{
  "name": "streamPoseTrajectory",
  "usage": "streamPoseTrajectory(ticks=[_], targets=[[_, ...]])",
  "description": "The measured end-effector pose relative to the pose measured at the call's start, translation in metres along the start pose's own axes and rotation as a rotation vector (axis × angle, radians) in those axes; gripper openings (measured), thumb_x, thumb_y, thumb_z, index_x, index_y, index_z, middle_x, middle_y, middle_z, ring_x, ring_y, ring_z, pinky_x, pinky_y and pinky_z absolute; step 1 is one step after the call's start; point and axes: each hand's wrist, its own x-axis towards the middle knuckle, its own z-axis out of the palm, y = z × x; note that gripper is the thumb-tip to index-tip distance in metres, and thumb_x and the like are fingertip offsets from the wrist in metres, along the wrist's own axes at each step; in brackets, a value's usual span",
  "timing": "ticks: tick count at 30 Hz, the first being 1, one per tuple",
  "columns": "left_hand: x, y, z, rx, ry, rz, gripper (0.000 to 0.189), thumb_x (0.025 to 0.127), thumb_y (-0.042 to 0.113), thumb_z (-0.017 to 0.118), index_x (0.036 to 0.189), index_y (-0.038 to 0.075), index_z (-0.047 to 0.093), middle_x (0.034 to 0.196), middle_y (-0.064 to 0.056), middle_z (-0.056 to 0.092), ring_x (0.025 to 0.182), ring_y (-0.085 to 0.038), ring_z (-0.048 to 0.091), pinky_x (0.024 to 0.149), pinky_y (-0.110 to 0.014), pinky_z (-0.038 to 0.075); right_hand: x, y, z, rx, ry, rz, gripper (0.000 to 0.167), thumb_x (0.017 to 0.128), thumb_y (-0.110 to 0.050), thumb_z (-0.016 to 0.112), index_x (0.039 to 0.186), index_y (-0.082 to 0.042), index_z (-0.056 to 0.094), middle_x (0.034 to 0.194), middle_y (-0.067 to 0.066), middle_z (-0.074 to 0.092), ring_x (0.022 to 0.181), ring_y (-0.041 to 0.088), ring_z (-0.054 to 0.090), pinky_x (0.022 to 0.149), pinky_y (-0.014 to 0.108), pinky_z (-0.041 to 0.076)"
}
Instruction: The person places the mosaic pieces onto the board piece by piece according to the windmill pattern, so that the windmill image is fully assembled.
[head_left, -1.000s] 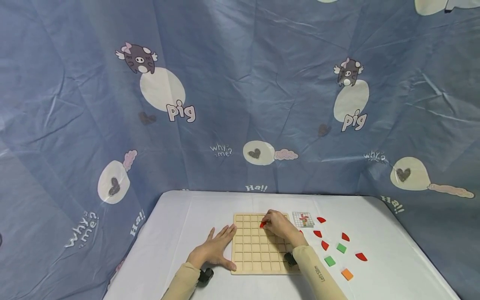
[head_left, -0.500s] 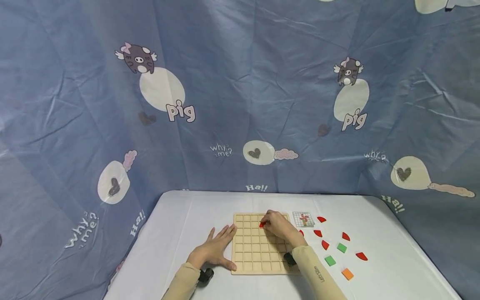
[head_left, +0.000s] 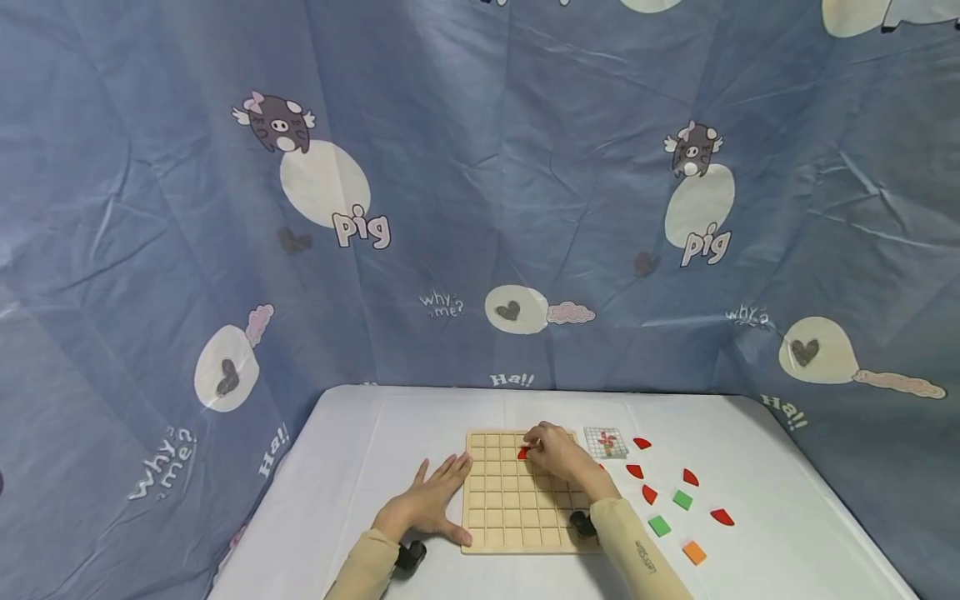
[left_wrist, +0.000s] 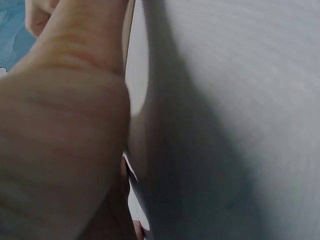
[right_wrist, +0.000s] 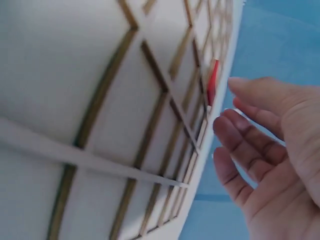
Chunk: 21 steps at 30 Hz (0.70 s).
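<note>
Hardly shifted since a moment ago, beyond a slight drop of everything in the head view. On the wooden grid board (head_left: 512, 536), just beside the fingertips of the right hand (head_left: 556, 451) and to the right of the left hand (head_left: 427, 505): a red piece (head_left: 522, 454). On the right, fingers loosely bent and, in the wrist view, apart from the piece. On the left, fingers straight and spread wide, at the board's left edge. Right of the right hand: a pattern card (head_left: 606, 442), loose red pieces (head_left: 722, 517), green squares (head_left: 659, 526), an orange square (head_left: 694, 552).

Passage across wooden board (head_left: 502, 518) from near edge; left hand (head_left: 429, 505) bars left edge, right forearm (head_left: 633, 542) right.
</note>
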Motion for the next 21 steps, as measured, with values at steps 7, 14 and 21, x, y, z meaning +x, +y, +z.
streamPoseTrajectory(ticks=[7,14,21], targets=[[0.0,0.0,0.0,0.005,-0.002,-0.008,0.131,0.058,0.072,0.073,0.155,0.008,0.013,0.163,-0.009,0.01,0.15,-0.031,0.011,0.118,-0.064,0.0,-0.016,-0.001,-0.021,0.062,0.095,0.003,0.005,0.09,-0.009,0.067,0.094,-0.007,0.065,0.09,-0.002,0.061,0.077,0.009,0.055,0.065,0.023,0.05],[-0.001,0.0,-0.001,-0.002,-0.003,0.002,0.131,0.058,0.073,0.073,0.155,0.008,0.012,0.164,-0.008,0.009,0.15,-0.031,0.011,0.118,-0.064,-0.001,-0.042,0.011,-0.045,0.065,0.146,0.058,0.007,0.09,-0.014,0.068,0.092,-0.016,0.062,0.089,-0.008,0.058,0.081,0.009,0.055,0.066,0.022,0.047],[0.0,-0.001,0.001,0.007,-0.003,0.006,0.132,0.058,0.074,0.072,0.155,0.007,0.013,0.163,-0.009,0.01,0.15,-0.032,0.012,0.117,-0.065,0.0,-0.065,0.026,-0.063,0.043,0.194,0.097,0.011,0.088,-0.015,0.07,0.092,-0.017,0.06,0.088,-0.008,0.057,0.081,0.013,0.055,0.063,0.021,0.046]])
